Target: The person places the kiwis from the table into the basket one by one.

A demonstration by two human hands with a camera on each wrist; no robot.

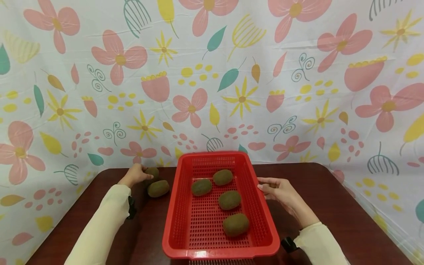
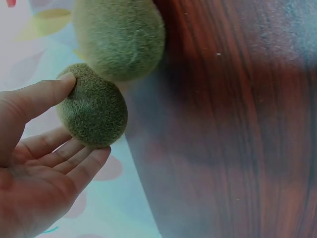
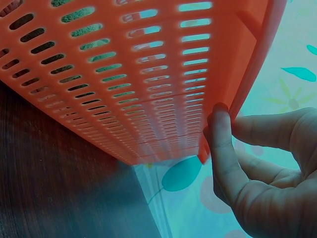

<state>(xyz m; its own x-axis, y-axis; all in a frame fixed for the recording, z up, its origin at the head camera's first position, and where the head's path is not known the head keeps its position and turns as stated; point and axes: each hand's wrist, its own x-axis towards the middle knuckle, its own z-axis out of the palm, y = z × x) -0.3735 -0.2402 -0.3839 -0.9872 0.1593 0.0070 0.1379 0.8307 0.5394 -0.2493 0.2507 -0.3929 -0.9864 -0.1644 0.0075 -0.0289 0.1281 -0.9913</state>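
Observation:
At the back left of the table, my left hand (image 1: 135, 175) holds a brown fuzzy kiwi (image 2: 94, 110) between the thumb and fingers. A second kiwi (image 1: 158, 188) lies right beside it on the wood. My right hand (image 1: 282, 194) grips the right rim of a red plastic basket (image 1: 218, 253), the thumb and fingers pinching its edge in the right wrist view. Inside the basket several kiwis rest apart on the slotted floor, one kiwi (image 1: 236, 225) near the front and another kiwi (image 1: 223, 177) toward the back.
The dark wooden table (image 1: 301, 180) runs back to a white cloth (image 1: 251, 129) printed with flowers and leaves. A black strap (image 1: 131, 208) circles the left wrist, and a black device (image 1: 289, 244) sits at the right wrist.

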